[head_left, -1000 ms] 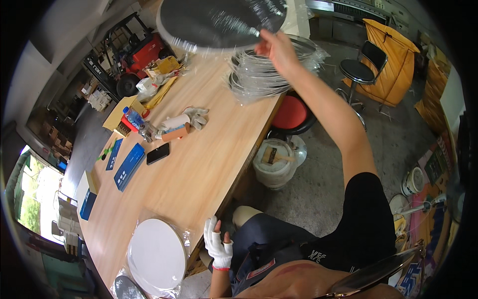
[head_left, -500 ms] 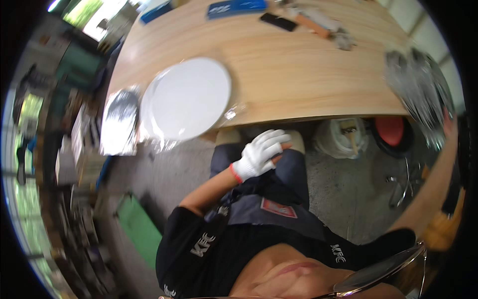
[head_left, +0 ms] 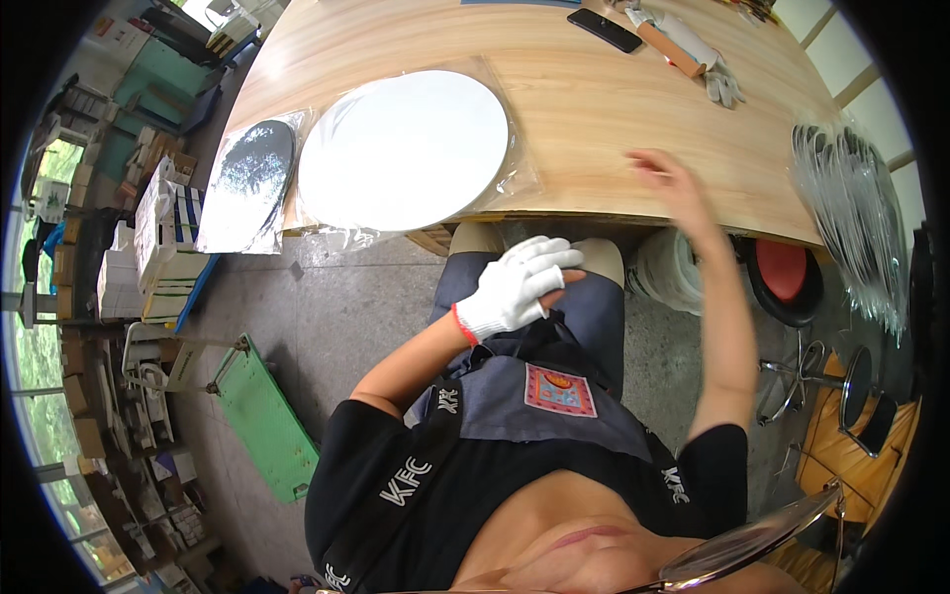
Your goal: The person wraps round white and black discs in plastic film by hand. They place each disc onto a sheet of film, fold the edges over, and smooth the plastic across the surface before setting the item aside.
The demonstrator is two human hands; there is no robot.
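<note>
My left hand (head_left: 518,287) wears a white knit glove with a red cuff; some of its fingertips are bare. It rests above my lap, fingers stretched out, with nothing visible in it. Bare and held over the table's front edge, my right hand (head_left: 671,186) has its fingers extended and seems to hold nothing. A large round white disc (head_left: 406,148) in a clear plastic bag lies to the left on the wooden table (head_left: 614,119). Beside it is a shiny, mirror-like oval piece (head_left: 254,178), also in clear plastic. Several plastic-wrapped discs (head_left: 851,203) overlap at the table's right end.
A black phone (head_left: 604,31), an orange-brown box (head_left: 673,48) and a grey glove (head_left: 724,86) lie at the back. Below the table edge stand a plastic-lined bucket (head_left: 668,272) and a red-topped stool (head_left: 782,269). A green cart (head_left: 265,416) is on the floor at left.
My right hand has moved left from the wrapped discs at the far right to over the table's front edge. The view has shifted; my left hand stays over my lap.
</note>
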